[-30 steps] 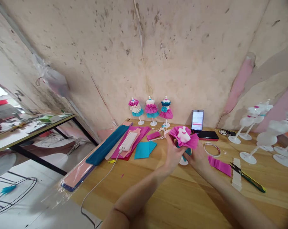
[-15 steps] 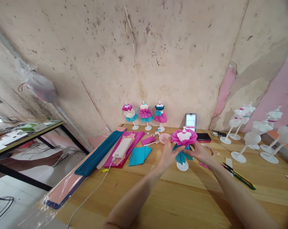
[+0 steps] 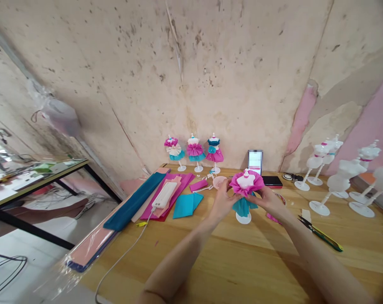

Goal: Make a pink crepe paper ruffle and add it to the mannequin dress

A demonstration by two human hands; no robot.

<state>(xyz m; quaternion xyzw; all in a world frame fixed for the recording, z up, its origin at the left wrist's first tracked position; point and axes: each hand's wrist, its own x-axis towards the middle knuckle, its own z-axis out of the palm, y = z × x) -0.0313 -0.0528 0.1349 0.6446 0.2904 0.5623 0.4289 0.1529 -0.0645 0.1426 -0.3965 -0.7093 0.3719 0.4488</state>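
Note:
A small white mannequin (image 3: 245, 180) on a round stand rests upright on the wooden table (image 3: 242, 261). It wears a magenta crepe-paper ruffle above a teal paper skirt. My left hand (image 3: 223, 202) pinches the paper at the mannequin's left side. On the opposite side my right hand (image 3: 269, 202) grips the ruffle and skirt. Both hands have their fingers closed on the paper at the waist.
Three dressed mannequins (image 3: 194, 150) line the wall. Teal and magenta paper sheets (image 3: 166, 196), a white power bank (image 3: 164, 194) with cable, a phone (image 3: 255, 160), scissors (image 3: 319, 232) and several bare white mannequins (image 3: 340, 177) lie around. Another table (image 3: 26, 177) stands left.
The mannequin went from tilted in my hands to standing upright on the table. My hands stayed at its waist, and the view shifted slightly.

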